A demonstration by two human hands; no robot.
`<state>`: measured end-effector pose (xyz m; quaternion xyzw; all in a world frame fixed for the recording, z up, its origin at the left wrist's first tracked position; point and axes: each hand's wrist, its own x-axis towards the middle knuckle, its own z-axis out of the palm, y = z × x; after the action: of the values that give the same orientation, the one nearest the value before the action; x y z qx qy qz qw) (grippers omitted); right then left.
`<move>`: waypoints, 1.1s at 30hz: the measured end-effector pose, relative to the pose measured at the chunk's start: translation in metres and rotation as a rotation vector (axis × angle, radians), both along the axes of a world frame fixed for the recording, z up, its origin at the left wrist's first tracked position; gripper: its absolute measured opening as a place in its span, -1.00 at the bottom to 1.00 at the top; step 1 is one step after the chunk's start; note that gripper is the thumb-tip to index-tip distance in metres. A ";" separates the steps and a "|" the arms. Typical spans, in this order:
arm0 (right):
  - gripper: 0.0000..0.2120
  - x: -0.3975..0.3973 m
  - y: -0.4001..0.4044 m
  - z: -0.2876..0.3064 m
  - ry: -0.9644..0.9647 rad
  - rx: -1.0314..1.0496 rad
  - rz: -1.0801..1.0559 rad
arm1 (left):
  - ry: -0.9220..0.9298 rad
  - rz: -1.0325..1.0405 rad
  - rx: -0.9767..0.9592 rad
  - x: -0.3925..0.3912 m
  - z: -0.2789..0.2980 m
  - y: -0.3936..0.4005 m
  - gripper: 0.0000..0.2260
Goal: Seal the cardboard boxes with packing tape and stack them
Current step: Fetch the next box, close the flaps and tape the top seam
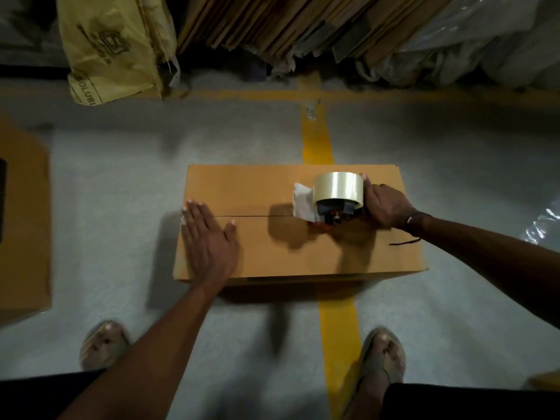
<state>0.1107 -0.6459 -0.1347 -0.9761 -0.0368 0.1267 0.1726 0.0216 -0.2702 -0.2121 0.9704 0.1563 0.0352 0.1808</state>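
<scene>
Clear tape sits on the dispenser (333, 201) gripped by the right hand (385, 204) over the seam of the box (288, 253) on the floor. Flat, the left hand (209, 241) presses the flaps. Seam looks partly taped; stacking remains.

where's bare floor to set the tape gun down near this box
Bare grey floor lies between the box and the second box, and beyond it up to the yellow line. The far edge is crowded with flattened cardboard and bags.
</scene>
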 end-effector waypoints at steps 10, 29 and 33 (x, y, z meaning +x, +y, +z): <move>-0.26 0.001 -0.003 -0.005 0.024 0.014 0.043 | 0.079 -0.569 -0.029 -0.012 0.005 -0.155 -0.24; -0.25 -0.002 -0.165 0.011 0.064 -0.095 -0.081 | 0.126 -0.517 0.064 -0.012 -0.005 -0.160 -0.16; -0.23 -0.002 -0.167 0.009 0.031 -0.027 -0.091 | 0.151 -0.599 0.031 -0.016 0.010 -0.194 -0.05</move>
<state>0.1085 -0.8130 -0.1254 -0.9769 0.0119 0.1345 0.1657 0.0057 -0.4641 -0.2022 0.9757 -0.1244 -0.0893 0.1565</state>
